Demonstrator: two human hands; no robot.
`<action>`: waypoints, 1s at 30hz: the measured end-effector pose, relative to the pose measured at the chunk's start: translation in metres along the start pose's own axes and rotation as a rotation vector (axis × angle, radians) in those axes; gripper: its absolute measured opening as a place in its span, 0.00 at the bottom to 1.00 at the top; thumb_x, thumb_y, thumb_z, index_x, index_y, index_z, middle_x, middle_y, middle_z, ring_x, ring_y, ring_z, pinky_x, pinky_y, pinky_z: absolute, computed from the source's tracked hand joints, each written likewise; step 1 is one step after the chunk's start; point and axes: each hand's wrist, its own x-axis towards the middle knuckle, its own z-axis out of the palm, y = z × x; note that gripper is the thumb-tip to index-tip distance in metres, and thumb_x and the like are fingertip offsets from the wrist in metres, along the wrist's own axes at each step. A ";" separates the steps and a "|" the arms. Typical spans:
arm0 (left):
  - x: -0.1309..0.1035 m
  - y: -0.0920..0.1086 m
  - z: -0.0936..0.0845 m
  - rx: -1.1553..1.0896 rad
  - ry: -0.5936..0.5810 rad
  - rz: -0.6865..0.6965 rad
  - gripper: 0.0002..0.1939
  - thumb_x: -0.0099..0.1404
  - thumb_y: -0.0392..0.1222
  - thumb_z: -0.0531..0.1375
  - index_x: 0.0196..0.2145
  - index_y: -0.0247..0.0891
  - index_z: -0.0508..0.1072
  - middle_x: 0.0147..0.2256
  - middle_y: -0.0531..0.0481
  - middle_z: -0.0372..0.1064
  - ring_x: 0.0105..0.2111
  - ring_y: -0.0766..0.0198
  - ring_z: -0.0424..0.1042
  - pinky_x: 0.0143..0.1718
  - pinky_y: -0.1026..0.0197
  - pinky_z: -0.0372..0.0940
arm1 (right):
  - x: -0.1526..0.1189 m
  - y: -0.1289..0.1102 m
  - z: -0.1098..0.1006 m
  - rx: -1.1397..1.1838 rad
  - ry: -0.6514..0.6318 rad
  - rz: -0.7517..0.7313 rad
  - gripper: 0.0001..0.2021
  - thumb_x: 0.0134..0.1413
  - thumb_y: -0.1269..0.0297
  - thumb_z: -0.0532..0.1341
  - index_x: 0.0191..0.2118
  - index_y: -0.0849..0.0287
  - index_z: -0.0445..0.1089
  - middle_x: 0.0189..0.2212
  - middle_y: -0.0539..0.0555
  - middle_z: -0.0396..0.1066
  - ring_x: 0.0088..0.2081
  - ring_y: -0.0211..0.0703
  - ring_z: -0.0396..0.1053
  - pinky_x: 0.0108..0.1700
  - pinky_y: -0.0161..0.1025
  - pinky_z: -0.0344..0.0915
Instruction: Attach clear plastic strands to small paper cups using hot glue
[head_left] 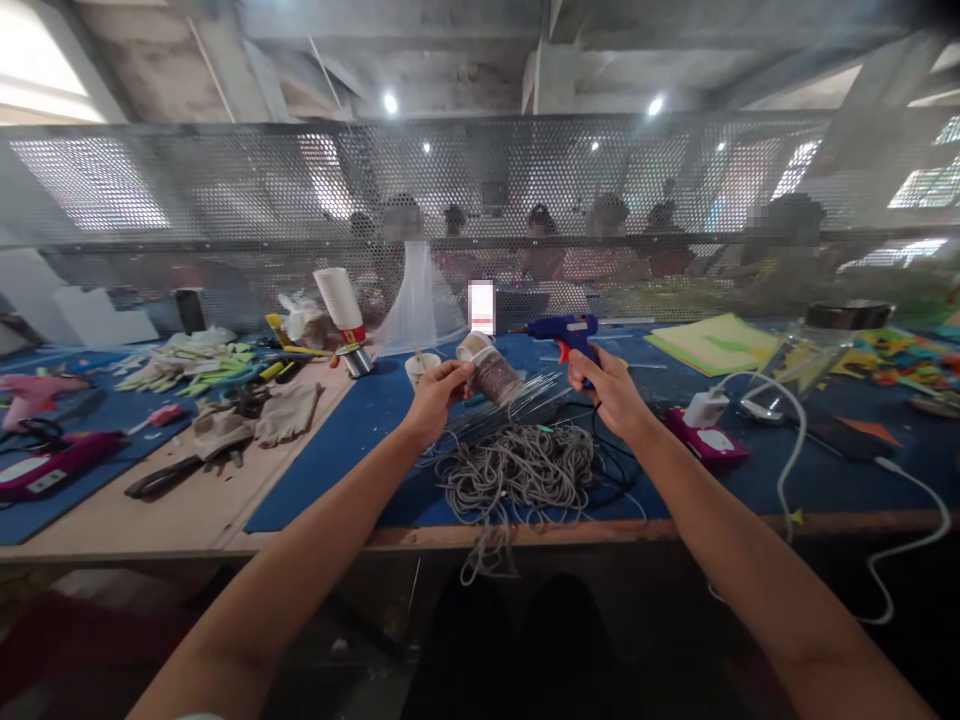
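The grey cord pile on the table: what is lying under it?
The grey cord pile lies on the blue mat. Thin wires and a black cable stick out beneath it; anything else there is hidden.

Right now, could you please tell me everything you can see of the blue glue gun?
The blue glue gun looks plastic, with an orange trigger and a short nozzle pointing left. It stands upright above the blue mat, its handle gripped in the right hand. The handle's lower part is hidden by the fingers.

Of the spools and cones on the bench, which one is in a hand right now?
The brown spool, tilted on its side in the left hand. The white cone and the small metal spool stand untouched farther left.
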 end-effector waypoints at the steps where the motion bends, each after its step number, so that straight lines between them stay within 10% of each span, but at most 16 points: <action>1: 0.000 0.000 0.000 -0.004 -0.009 0.000 0.16 0.55 0.51 0.70 0.31 0.36 0.74 0.25 0.55 0.65 0.24 0.71 0.64 0.28 0.65 0.62 | 0.000 -0.001 0.001 -0.008 0.007 -0.021 0.15 0.54 0.49 0.67 0.34 0.54 0.66 0.24 0.45 0.63 0.26 0.35 0.62 0.30 0.35 0.62; 14: -0.009 0.007 0.006 0.023 -0.139 0.037 0.13 0.57 0.47 0.70 0.29 0.36 0.72 0.24 0.55 0.66 0.27 0.70 0.65 0.33 0.67 0.62 | 0.002 0.008 -0.006 0.171 -0.020 0.217 0.09 0.48 0.62 0.65 0.28 0.57 0.64 0.23 0.46 0.64 0.24 0.34 0.61 0.23 0.33 0.50; 30: -0.005 0.001 0.006 0.048 -0.025 0.001 0.18 0.55 0.53 0.71 0.30 0.35 0.76 0.23 0.56 0.65 0.23 0.72 0.64 0.28 0.68 0.61 | -0.009 -0.004 0.010 -0.072 -0.080 -0.033 0.16 0.55 0.52 0.67 0.41 0.60 0.72 0.20 0.46 0.69 0.23 0.38 0.68 0.32 0.38 0.65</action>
